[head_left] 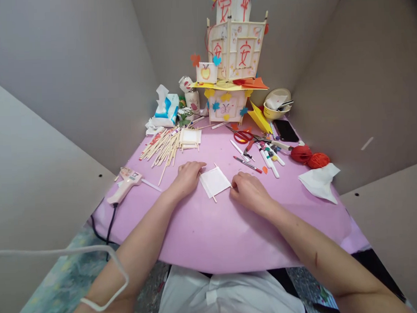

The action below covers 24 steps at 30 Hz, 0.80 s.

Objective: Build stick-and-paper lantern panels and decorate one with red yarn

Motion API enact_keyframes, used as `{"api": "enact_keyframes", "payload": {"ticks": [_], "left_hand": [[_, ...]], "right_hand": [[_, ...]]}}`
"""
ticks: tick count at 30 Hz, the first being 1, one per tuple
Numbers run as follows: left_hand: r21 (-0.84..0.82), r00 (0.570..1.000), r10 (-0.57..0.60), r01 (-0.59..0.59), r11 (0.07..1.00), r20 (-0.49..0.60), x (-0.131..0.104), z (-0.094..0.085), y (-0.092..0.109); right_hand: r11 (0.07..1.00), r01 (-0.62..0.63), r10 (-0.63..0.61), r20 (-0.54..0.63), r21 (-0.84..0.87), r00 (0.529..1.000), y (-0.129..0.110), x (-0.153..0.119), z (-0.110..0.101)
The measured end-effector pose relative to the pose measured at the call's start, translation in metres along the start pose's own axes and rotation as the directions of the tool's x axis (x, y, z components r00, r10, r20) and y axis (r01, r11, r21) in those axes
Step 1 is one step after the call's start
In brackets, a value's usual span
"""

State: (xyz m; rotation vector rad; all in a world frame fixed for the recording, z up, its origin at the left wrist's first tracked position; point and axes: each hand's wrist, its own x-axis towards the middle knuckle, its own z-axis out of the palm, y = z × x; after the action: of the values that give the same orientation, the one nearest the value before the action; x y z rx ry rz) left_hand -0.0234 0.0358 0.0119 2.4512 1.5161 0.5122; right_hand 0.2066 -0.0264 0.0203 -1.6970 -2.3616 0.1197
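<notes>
A small square white paper panel (215, 182) edged with thin wooden sticks lies at the middle of the pink-covered table, turned cornerwise to me. At its left corner is my left hand (188, 179), fingers bent together against the panel's edge; the thumb is mostly hidden. My right hand (250, 191) pinches a stick end at the right corner, its fingers curled. One bare stick tip juts out at the panel's near side. Beyond it lies a similar stick-framed panel (190, 137), beside a pile of wooden sticks (165, 146).
A tall paper-and-stick lantern tower (237, 50) stands at the back. To the left lies a glue gun (125, 184) with a cord. Red-handled scissors (242, 137), markers (269, 161), a phone (286, 131), red yarn balls (301, 154) and a tissue (319, 182) lie to the right.
</notes>
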Motion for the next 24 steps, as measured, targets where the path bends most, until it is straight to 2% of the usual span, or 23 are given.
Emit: {"api": "enact_keyframes", "payload": {"ticks": [2, 5, 9, 12, 15, 20, 24], "left_hand": [[-0.002, 1.000, -0.008, 0.008, 1.000, 0.011, -0.009, -0.002, 0.007], [-0.060, 0.999, 0.028, -0.026, 0.998, 0.039, -0.027, -0.005, 0.020], [-0.103, 0.999, 0.034, -0.038, 0.994, -0.038, -0.039, -0.005, 0.031], [0.014, 0.997, 0.031, -0.030, 0.999, -0.074, -0.035, -0.004, 0.031], [0.105, 0.992, 0.124, -0.122, 0.987, -0.015, -0.028, -0.001, 0.030], [0.139, 0.969, 0.232, -0.242, 0.960, 0.086, -0.025, 0.008, 0.030], [0.153, 0.963, 0.258, -0.267, 0.951, 0.076, -0.026, 0.012, 0.028]], "right_hand": [[0.999, -0.004, 0.003, -0.042, -0.032, 0.999, 0.009, 0.011, -0.002], [0.998, -0.001, -0.009, -0.173, -0.055, 0.985, 0.032, 0.035, -0.003], [1.000, 0.001, -0.002, -0.201, -0.002, 0.980, 0.050, 0.051, 0.001], [0.996, 0.046, -0.032, -0.170, 0.080, 0.985, 0.048, 0.040, 0.004], [0.984, 0.106, -0.089, -0.125, 0.140, 0.988, 0.046, 0.022, 0.005], [0.962, 0.136, -0.110, -0.119, 0.238, 0.987, 0.053, 0.008, 0.006], [0.948, 0.149, -0.118, -0.127, 0.280, 0.985, 0.052, 0.005, 0.004]]}}
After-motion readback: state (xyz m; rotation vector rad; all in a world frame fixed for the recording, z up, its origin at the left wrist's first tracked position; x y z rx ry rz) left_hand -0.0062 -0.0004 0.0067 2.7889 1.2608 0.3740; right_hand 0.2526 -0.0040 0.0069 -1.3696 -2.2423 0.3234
